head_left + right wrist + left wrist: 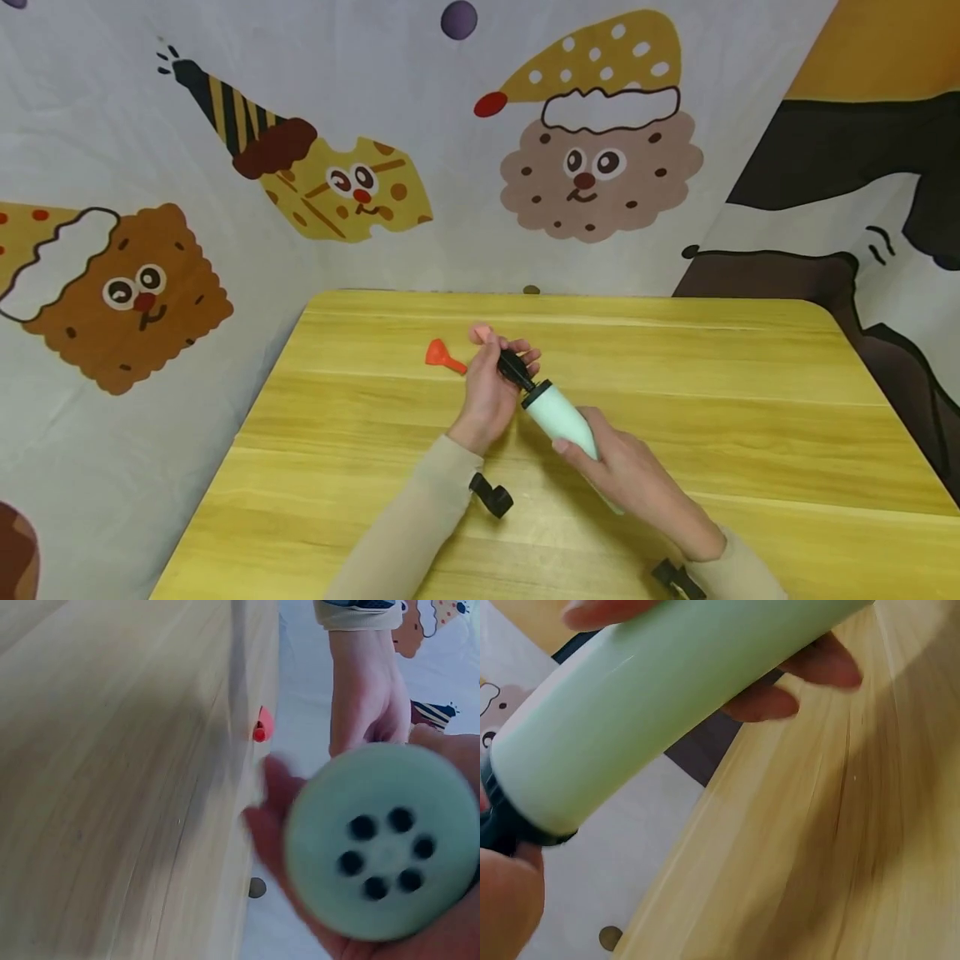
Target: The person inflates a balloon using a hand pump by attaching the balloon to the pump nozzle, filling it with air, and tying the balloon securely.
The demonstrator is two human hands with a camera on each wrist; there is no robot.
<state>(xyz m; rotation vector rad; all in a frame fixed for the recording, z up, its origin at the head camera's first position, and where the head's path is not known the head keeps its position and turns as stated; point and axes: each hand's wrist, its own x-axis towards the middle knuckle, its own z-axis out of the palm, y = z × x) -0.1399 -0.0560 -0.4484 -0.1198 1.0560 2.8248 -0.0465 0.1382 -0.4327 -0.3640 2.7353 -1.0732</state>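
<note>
A mint-green balloon hand pump point(561, 421) slants over the table, its black nozzle end pointing up and left. My right hand point(633, 479) grips the green barrel from the right, thumb along the near side. My left hand point(489, 400) holds the black nozzle end, and a small limp pink balloon point(481, 333) shows at the tip by the thumb. In the right wrist view the pump's round base point(391, 847) faces the camera, with a ring of several dark holes. Left of my left hand, an uninflated red balloon point(442, 356) lies on the table.
The wood-grain table point(712, 367) has rounded far corners. Behind it hangs a pale cloth point(465, 200) printed with cartoon biscuits and cheese in party hats. A black wrist strap mount point(492, 495) sits on the left sleeve.
</note>
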